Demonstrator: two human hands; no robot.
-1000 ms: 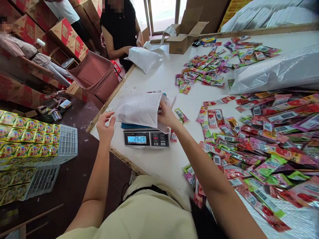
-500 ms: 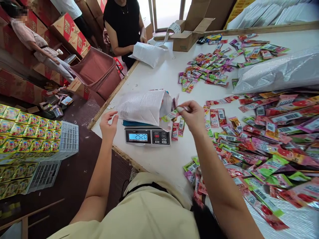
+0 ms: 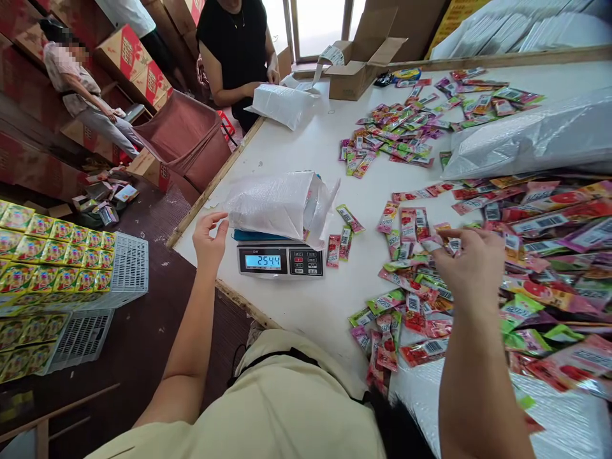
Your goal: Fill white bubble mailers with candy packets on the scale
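A white padded bag [image 3: 270, 203] lies on a digital scale [image 3: 281, 260], its mouth facing right. The display reads 2544. My left hand [image 3: 210, 237] is beside the bag's closed end, fingers curled and apart, with nothing in them. Over the sachet pile [image 3: 540, 223] at the right, my right hand [image 3: 463, 252] has its thumb and fingers pinched on a small sachet [image 3: 431, 244]. A few sachets [image 3: 345, 241] lie just right of the scale.
Across the table, a person in black [image 3: 234, 51] handles another white bag [image 3: 282, 105]. An open carton [image 3: 351, 76] stands at the back. A large clear-wrapped pack [image 3: 530, 140] lies right. Crates [image 3: 131, 261] stand left on the floor.
My right hand has moved from the bag's mouth rightward to the sachet pile. The display went from 2520 to 2544. My left hand has barely moved.
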